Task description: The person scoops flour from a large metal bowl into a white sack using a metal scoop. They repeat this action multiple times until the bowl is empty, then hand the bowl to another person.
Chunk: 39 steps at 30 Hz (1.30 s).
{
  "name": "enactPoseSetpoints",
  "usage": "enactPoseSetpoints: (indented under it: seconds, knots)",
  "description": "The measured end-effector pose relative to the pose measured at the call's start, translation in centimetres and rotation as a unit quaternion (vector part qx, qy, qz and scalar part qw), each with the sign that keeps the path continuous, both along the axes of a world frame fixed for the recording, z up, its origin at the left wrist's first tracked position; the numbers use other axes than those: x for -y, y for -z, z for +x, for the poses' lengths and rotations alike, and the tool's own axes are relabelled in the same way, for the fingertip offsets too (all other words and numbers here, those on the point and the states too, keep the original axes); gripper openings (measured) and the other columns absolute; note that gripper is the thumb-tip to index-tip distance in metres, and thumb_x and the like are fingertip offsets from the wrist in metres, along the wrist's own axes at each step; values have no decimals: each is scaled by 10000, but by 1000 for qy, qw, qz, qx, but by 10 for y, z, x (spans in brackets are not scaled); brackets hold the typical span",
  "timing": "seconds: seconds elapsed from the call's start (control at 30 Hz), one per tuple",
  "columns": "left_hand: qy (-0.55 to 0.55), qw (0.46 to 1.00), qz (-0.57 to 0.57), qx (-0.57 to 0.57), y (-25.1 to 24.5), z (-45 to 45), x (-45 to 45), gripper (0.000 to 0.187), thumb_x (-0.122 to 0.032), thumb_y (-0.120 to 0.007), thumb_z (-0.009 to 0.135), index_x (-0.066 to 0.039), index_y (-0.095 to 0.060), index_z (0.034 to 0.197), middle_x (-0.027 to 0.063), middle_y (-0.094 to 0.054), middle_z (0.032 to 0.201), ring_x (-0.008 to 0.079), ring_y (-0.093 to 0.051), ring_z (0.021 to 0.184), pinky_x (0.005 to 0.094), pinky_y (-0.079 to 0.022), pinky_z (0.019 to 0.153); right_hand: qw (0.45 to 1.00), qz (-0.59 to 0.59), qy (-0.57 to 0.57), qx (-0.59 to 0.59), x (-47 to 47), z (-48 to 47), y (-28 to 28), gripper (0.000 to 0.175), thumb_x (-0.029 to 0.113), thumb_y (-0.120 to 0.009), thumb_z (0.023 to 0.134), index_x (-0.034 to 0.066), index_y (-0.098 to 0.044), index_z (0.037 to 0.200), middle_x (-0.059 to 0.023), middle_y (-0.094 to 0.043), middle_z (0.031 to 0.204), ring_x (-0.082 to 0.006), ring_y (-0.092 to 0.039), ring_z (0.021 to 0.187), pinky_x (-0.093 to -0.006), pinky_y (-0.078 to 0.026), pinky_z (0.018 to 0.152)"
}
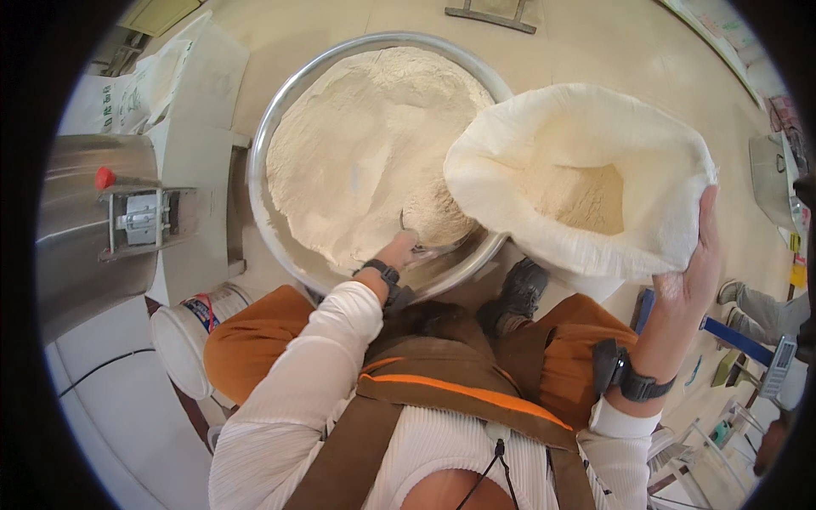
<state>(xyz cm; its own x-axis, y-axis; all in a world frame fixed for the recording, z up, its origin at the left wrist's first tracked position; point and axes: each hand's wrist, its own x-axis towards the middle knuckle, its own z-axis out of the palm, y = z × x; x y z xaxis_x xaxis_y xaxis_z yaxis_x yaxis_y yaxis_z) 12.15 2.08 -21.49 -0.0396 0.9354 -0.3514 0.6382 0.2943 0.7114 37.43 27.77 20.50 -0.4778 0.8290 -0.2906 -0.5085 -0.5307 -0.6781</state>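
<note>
A large round metal basin (260, 185) full of pale flour-like powder (357, 140) stands on the floor before me. Low in its near right part, my left hand (400, 248) grips the handle of a metal scoop (456, 245). A mound of powder (433, 213) lies on the scoop. Overlapping the basin's right rim is a white woven sack (644, 137) with its mouth spread wide. More powder (586, 197) shows deep inside it. My right hand (692, 255) holds the sack's right edge, with the fingers partly hidden by the cloth.
At left are a steel cylinder (89, 210) with a red-knobbed latch (105, 178), a white cabinet (197, 146) and a white plastic bucket (182, 350) by my knee. A blue-posted scale (739, 341) stands at right, near another person's legs (778, 312). A stool (491, 19) is beyond the basin.
</note>
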Motion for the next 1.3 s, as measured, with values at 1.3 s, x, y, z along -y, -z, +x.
enactPoseSetpoints:
  seconds: [1.3]
  knots:
    - [-516, 744, -10, 425, -212, -134, 12, 434, 26, -388, 805, 86, -330, 1231, 258, -496, 1142, 401, -583, 931, 464, -570, 706, 998, 54, -18, 13, 7, -22, -5, 416, 303, -405, 961, -5, -435, 1239, -123, -527, 1201, -238, -529, 1077, -367, -438, 925]
